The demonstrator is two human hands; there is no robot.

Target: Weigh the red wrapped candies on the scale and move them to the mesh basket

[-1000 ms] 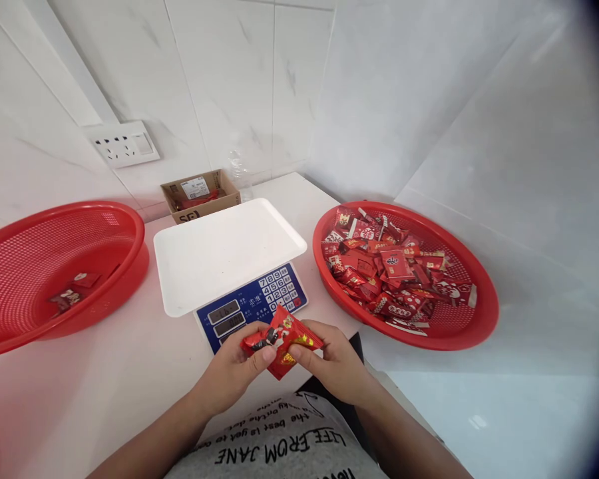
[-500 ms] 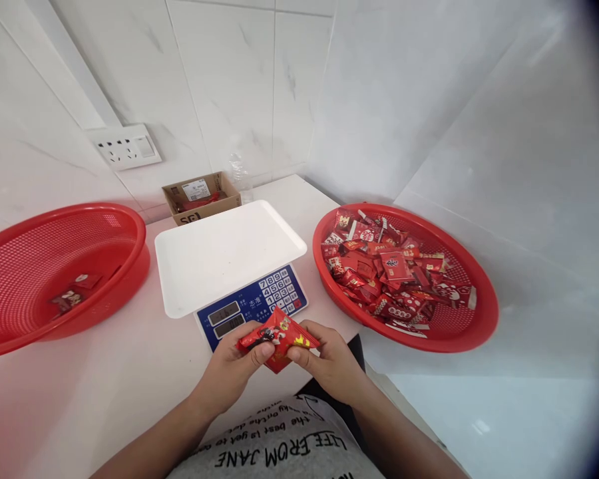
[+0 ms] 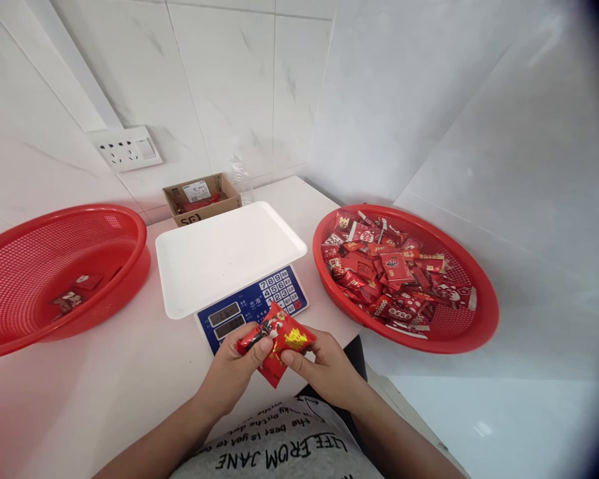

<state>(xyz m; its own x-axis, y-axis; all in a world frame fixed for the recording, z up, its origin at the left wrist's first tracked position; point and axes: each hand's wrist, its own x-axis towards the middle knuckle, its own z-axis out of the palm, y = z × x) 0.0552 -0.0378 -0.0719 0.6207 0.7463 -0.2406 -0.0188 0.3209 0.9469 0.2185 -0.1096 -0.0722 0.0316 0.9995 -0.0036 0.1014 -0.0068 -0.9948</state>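
The red packets (image 3: 278,338) are small, glossy foil sachets. They are bright red, with yellow print toward the 3 o'clock end and a dark-and-white figure toward the 9 o'clock end. At least two are bunched together, though the exact count cannot be told. The upper one faces up, slightly crumpled, and a corner of a lower one juts out toward 6 o'clock. They are sealed and held off the surface, pinched at the 9 o'clock end by the left hand (image 3: 232,372) and at the 3 o'clock end by the right hand (image 3: 324,366). They are low in the view, near centre, at 6 o'clock.
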